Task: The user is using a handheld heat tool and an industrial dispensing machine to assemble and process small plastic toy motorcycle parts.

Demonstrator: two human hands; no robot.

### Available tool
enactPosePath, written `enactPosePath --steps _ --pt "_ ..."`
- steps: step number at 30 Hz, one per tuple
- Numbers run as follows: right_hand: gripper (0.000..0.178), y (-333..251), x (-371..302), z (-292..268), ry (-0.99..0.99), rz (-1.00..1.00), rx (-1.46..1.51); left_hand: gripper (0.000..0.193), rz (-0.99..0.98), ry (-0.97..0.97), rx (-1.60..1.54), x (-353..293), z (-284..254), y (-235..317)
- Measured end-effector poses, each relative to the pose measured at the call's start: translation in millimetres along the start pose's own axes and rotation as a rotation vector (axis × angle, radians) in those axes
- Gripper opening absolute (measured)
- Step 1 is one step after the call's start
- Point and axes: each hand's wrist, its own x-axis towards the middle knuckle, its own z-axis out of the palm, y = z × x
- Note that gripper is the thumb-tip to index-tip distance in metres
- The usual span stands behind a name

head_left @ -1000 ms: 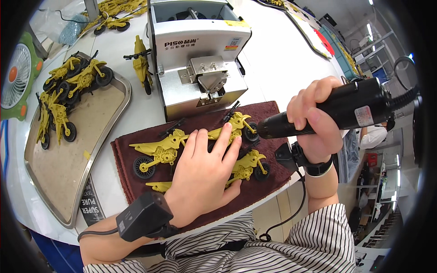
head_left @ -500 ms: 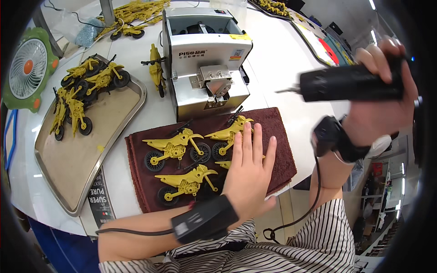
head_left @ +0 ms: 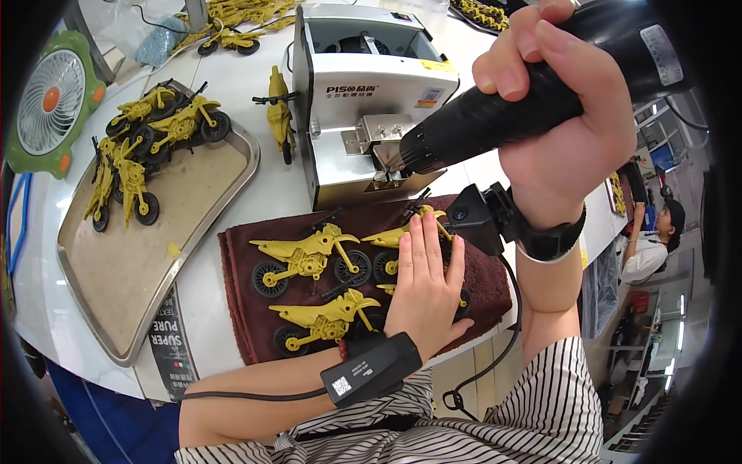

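Observation:
My right hand (head_left: 568,116) is closed around a black electric screwdriver (head_left: 479,124). The screwdriver slants down to the left, and its nose is at the metal outlet (head_left: 386,151) on the front of a silver screw feeder (head_left: 321,174); the bit is hard to make out there. Flat and with fingers stretched, my left hand (head_left: 423,298) lies over yellow toy motorcycles on a folded dark brown towel (head_left: 491,298), partly hiding those on the right. Two toy motorcycles with black wheels, an upper one (head_left: 309,251) and a lower one (head_left: 321,317), show left of that hand.
At left a metal tray (head_left: 116,271) holds a pile of toy motorcycles (head_left: 135,155). Another toy motorcycle (head_left: 279,116) stands beside the feeder. A green fan (head_left: 54,104) is at far left. Yellow parts (head_left: 239,15) lie behind. Another person (head_left: 657,240) is at far right.
My right hand has brought the screwdriver leftward and down to the feeder's outlet. My left hand remains flat on the toy motorcycles. The view has shifted slightly.

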Motion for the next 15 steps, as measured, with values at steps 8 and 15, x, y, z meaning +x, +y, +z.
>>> enactPosePath --steps 8,15 --pt "0.027 12 16 -42 -0.327 -0.052 -0.054 0.098 0.000 0.006 0.006 2 2 2" --pt "0.028 -5 -48 -45 -0.521 0.064 -0.048 0.098 0.051 -0.028 -0.214 0 16 -6"
